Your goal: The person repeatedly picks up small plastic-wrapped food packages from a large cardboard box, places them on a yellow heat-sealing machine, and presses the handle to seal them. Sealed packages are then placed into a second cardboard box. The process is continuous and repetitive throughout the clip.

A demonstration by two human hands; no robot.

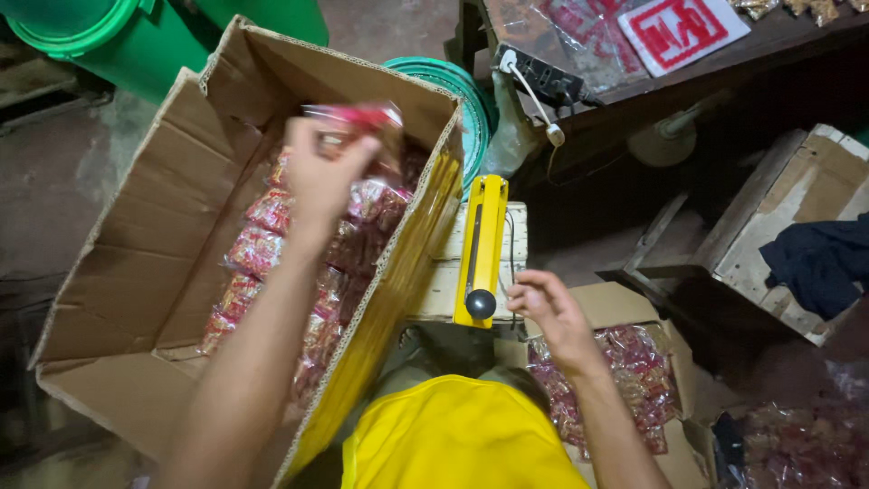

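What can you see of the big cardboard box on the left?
The large brown corrugated cardboard box stands open, flaps folded outward, tilted toward the camera on the dirty floor. Its near right wall looks yellow along the edge. Rows of small red-and-clear snack packets fill its bottom. The left hand hovers inside the opening with a grip on one more red packet. A green drum stands behind it.
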